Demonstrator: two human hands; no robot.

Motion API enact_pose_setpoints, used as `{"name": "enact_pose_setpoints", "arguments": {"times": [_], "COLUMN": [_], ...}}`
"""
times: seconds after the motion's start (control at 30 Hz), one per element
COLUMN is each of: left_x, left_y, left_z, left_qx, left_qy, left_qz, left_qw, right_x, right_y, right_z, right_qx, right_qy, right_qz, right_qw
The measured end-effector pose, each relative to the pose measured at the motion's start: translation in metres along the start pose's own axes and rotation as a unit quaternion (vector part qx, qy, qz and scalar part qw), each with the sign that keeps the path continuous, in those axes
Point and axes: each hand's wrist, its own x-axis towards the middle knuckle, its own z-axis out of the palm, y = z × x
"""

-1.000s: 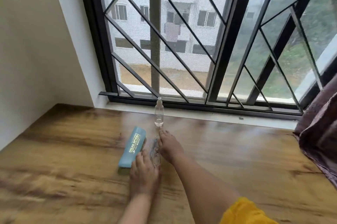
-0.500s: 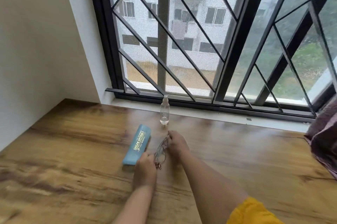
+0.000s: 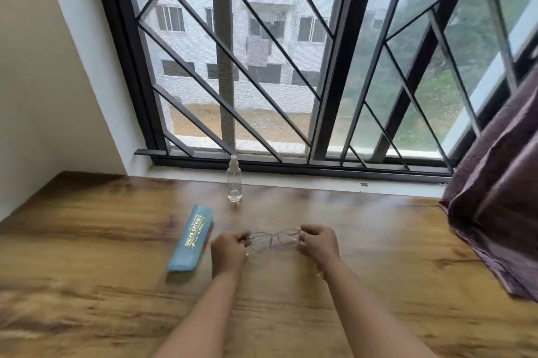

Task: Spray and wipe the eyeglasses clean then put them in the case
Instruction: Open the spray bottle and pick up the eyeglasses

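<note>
We hold the eyeglasses [image 3: 275, 242] between both hands over the middle of the table [image 3: 87, 255], lenses side by side. Our left hand [image 3: 228, 253] pinches the frame's left end with curled fingers; our right hand [image 3: 318, 245] grips the right end likewise. The blue case [image 3: 190, 238] lies just left of the left hand, slanting toward the far edge. The clear spray bottle [image 3: 234, 183] stands upright at the far edge. A purple curtain [image 3: 495, 197] drapes over the right edge.

eyeglasses [image 3: 275, 242] temples too faint to see; curtain [image 3: 500, 197] cut off right.
</note>
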Motion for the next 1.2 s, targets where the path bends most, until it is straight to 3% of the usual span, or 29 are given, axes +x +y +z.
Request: {"name": "enact_pose_setpoints", "arguments": {"times": [0.27, 0.7, 1.0, 1.2], "left_x": [-0.01, -0.008, -0.003, 0.028], "left_y": [-0.01, -0.01, -0.013, 0.004], "left_z": [0.02, 0.023, 0.021, 0.004], "left_qx": [-0.07, 0.051, 0.017, 0.093], "left_qy": [-0.046, -0.06, -0.077, -0.042], "left_qz": [-0.052, 0.007, -0.001, 0.041], "left_qw": [0.995, 0.997, 0.997, 0.994], "right_x": [-0.018, -0.021, -0.017, 0.003], "right_y": [0.03, 0.037, 0.034, -0.004], "right_z": [-0.033, -0.029, -0.033, -0.037], "right_qx": [0.145, 0.086, 0.096, 0.013], "right_qy": [0.031, 0.061, 0.041, 0.076], "right_qz": [0.046, 0.035, 0.048, 0.031], "right_qw": [0.988, 0.994, 0.993, 0.997]}}
